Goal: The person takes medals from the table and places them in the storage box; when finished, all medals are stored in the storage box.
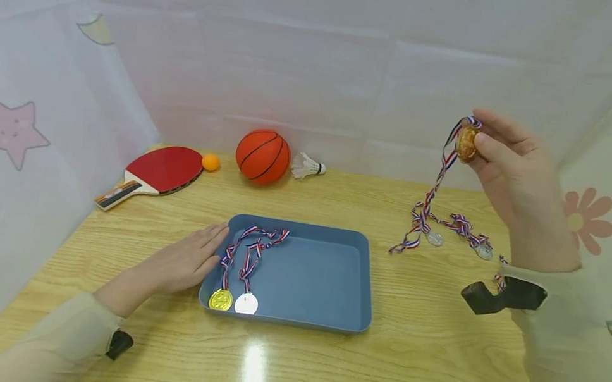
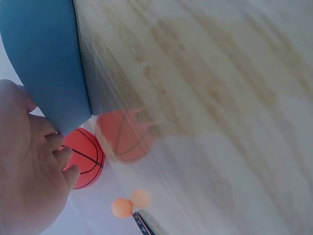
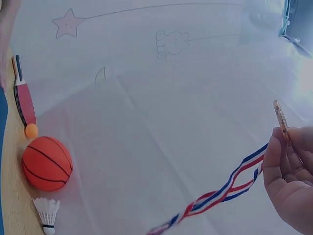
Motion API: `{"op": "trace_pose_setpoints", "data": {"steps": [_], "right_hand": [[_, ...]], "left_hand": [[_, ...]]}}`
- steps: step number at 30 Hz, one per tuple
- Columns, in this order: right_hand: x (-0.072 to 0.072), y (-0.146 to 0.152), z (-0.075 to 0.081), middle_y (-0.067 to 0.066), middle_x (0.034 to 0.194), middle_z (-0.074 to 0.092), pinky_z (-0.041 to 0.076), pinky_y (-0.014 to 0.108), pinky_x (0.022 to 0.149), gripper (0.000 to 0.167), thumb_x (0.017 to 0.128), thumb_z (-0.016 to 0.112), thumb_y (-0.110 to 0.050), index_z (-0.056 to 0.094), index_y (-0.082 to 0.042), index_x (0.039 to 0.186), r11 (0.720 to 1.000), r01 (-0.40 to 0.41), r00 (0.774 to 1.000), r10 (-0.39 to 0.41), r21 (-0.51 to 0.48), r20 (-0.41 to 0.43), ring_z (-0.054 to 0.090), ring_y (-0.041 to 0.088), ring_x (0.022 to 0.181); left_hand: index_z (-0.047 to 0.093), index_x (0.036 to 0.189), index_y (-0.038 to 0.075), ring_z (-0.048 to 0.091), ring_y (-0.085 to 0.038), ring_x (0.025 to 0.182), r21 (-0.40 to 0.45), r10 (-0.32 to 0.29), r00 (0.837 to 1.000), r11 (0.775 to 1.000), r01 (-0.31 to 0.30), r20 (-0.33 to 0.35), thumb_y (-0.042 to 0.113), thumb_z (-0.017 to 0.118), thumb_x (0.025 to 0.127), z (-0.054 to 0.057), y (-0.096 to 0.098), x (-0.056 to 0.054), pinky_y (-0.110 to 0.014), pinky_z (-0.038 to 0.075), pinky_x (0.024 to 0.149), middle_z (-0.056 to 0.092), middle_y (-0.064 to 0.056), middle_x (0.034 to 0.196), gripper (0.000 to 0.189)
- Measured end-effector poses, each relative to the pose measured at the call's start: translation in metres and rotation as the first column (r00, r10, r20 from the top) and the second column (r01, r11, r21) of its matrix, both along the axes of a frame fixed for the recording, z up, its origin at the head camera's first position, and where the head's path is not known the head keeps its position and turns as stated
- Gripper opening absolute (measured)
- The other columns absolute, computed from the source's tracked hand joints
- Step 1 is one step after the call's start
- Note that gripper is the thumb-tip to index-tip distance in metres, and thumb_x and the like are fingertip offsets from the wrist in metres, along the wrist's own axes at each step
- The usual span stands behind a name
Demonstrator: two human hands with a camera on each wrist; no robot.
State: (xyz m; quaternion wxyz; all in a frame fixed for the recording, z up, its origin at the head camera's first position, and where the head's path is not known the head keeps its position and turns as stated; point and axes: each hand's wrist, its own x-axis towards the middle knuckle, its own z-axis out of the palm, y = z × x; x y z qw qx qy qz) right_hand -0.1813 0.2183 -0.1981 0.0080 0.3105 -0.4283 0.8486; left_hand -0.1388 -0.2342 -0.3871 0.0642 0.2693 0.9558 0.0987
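Observation:
My right hand (image 1: 520, 173) is raised above the table's right side, pinching a bronze-coloured medal (image 1: 467, 144) between thumb and fingers. In the right wrist view that medal (image 3: 281, 120) is edge-on. Its striped ribbon (image 1: 442, 169) hangs toward other ribbons on the table. The fairly straight fingers of my left hand (image 1: 182, 262) touch the left wall of a blue tray (image 1: 301, 325). Inside, at the tray's left, lie a gold medal (image 1: 220, 300) and a silver medal (image 1: 246, 303), ribbons stretched toward the back. Two silver-coloured medals (image 1: 434, 239) lie right of the tray.
A red table tennis bat (image 1: 165, 167), an orange ball (image 1: 210, 162), a small basketball (image 1: 263, 157) and a shuttlecock (image 1: 308, 166) line the back of the wooden table (image 1: 194, 356). Another striped ribbon (image 1: 499, 282) shows partly behind my right wrist. White printed cloth (image 1: 299, 56) encloses the table.

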Motion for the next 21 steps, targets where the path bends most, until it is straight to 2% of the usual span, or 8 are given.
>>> {"op": "trace_pose_setpoints", "data": {"steps": [11,13,21], "right_hand": [[0.006,-0.050,0.010,0.011,0.093,0.064,0.048,0.028,0.069,0.026,0.088,0.055,0.006,0.064,0.004,0.112,0.985,-0.040,0.993,0.057,0.166,-0.101,0.057,0.021,0.079],[0.007,-0.057,0.012,0.010,0.094,0.065,0.047,0.028,0.068,0.026,0.088,0.056,0.005,0.064,0.002,0.113,0.982,-0.023,0.992,0.046,0.189,-0.119,0.057,0.021,0.078],[0.009,-0.080,0.021,0.010,0.093,0.066,0.047,0.030,0.069,0.026,0.087,0.057,0.005,0.065,0.001,0.111,0.982,0.000,0.992,0.025,0.191,-0.126,0.058,0.021,0.078]], "left_hand": [[0.019,0.144,-0.004,0.013,-0.035,0.136,-0.001,-0.003,1.000,1.000,0.003,-0.004,0.025,0.039,0.098,0.001,0.002,0.001,-0.046,0.016,0.108,0.015,-0.016,0.151,0.058],[0.019,0.144,-0.003,0.012,-0.035,0.136,-0.002,-0.001,1.000,1.000,0.001,-0.001,0.026,0.038,0.098,0.001,0.002,0.001,-0.047,0.016,0.108,0.015,-0.016,0.151,0.058],[0.019,0.144,-0.003,0.012,-0.035,0.136,-0.001,-0.002,1.000,1.000,0.002,0.005,0.026,0.038,0.098,0.003,0.001,0.002,-0.048,0.016,0.108,0.014,-0.016,0.151,0.058]]}}
